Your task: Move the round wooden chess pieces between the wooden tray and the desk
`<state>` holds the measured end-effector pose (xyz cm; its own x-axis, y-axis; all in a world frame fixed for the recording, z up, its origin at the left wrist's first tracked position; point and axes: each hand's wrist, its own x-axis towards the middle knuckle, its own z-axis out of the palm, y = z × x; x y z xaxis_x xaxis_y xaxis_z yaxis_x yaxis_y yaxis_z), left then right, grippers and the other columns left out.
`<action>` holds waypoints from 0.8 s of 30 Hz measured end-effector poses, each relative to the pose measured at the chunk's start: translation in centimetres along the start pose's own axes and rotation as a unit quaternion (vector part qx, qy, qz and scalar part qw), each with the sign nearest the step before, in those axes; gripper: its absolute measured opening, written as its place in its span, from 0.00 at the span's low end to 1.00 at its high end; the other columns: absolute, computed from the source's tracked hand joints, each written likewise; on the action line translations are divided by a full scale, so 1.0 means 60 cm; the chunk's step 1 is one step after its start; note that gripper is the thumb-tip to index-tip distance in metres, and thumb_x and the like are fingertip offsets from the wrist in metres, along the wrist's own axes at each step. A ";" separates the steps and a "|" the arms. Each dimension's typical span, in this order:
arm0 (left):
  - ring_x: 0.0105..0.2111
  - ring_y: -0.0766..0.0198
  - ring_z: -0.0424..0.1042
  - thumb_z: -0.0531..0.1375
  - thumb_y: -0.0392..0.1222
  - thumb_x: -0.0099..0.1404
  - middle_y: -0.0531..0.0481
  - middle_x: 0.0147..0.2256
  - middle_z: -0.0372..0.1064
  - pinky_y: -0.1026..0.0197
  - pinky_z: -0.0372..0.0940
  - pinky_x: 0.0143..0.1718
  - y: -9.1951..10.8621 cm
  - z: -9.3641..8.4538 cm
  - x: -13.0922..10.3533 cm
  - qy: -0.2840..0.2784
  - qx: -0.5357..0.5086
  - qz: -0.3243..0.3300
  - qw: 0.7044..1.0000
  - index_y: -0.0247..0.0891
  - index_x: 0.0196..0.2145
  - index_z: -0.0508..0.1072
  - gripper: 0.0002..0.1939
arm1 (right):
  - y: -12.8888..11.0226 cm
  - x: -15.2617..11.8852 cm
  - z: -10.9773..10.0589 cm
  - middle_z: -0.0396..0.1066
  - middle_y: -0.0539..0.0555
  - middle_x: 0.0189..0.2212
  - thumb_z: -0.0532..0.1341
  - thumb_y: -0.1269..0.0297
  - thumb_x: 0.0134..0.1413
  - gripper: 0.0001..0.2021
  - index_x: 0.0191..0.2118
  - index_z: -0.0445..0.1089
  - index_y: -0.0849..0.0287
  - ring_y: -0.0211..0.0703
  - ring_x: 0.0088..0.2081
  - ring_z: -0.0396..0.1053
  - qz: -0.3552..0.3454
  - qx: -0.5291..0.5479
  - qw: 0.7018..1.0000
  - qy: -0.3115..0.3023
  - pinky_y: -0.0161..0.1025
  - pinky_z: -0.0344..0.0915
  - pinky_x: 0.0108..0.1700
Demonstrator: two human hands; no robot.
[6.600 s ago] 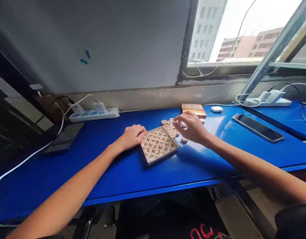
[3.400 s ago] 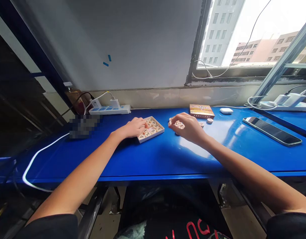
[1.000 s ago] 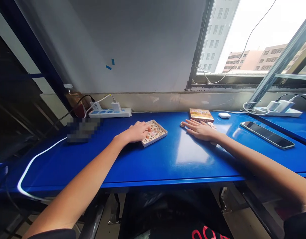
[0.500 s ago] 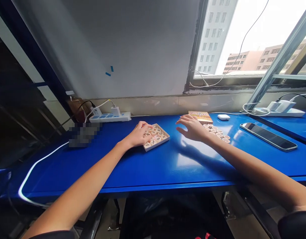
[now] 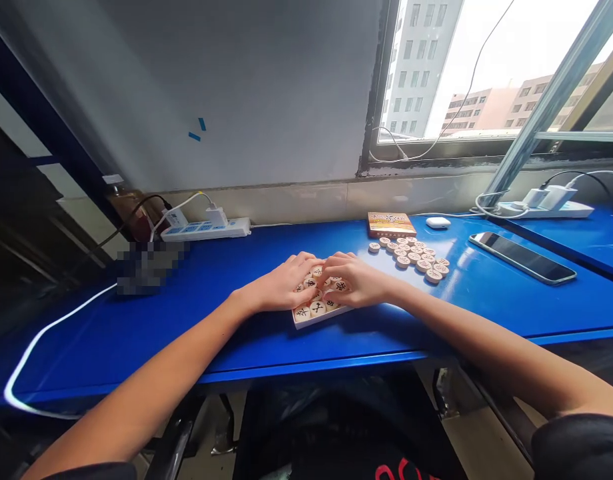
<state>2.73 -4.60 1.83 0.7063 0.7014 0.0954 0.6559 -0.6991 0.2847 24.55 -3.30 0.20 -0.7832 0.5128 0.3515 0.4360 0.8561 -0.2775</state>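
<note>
A shallow white box point(image 5: 320, 319) filled with round wooden pieces marked with black characters point(image 5: 317, 307) lies on the blue table. My left hand point(image 5: 281, 283) rests over its left side, fingers curved across the rear edge and thumb over the pieces. From the right, my right hand point(image 5: 356, 280) reaches over the same box, its fingers on the pieces near the back. Both hands partly cover the box, and whether either grips a single piece is hidden. Several loose round pieces point(image 5: 414, 257) lie in a cluster to the right, in front of a orange-and-red box lid point(image 5: 390, 225).
A black phone point(image 5: 522, 258) and a white earphone case point(image 5: 438, 223) lie at the right. Power strips stand along the back, one at the left point(image 5: 206, 230), one at the right point(image 5: 546, 209). A white cable point(image 5: 51, 327) curves over the left side.
My right hand has moved left from near the loose pieces onto the box of pieces. The box and my left hand appear lower in view, and the view itself has shifted. More loose pieces show.
</note>
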 end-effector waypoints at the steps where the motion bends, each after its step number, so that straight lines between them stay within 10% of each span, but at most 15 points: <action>1: 0.54 0.53 0.58 0.53 0.48 0.67 0.45 0.53 0.58 0.51 0.55 0.57 0.001 0.000 0.001 0.001 -0.004 0.002 1.000 0.44 0.59 0.59 0.23 | -0.002 0.002 0.001 0.70 0.53 0.39 0.62 0.64 0.53 0.06 0.37 0.73 0.54 0.46 0.45 0.64 0.016 0.001 1.000 -0.005 0.45 0.58 0.50; 10: 0.53 0.53 0.60 0.52 0.50 0.68 0.46 0.54 0.59 0.52 0.56 0.56 -0.012 0.002 -0.003 -0.005 -0.007 0.002 1.000 0.46 0.61 0.54 0.25 | -0.012 0.028 0.006 0.73 0.54 0.35 0.60 0.69 0.54 0.05 0.38 0.71 0.58 0.46 0.42 0.65 0.127 -0.041 0.991 -0.009 0.42 0.61 0.45; 24: 0.57 0.53 0.56 0.50 0.54 0.69 0.45 0.57 0.56 0.52 0.54 0.57 -0.009 0.001 -0.007 -0.021 -0.004 -0.031 0.999 0.47 0.65 0.43 0.32 | -0.010 0.031 0.015 0.75 0.52 0.33 0.59 0.67 0.53 0.05 0.35 0.73 0.56 0.47 0.41 0.67 0.085 -0.096 0.988 0.084 0.42 0.61 0.41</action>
<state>2.09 -4.52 1.58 0.6757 0.7362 0.0376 0.6961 -0.6540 0.2962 22.41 -2.90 0.19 -0.6142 0.6391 0.4629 0.6434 0.7452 -0.1753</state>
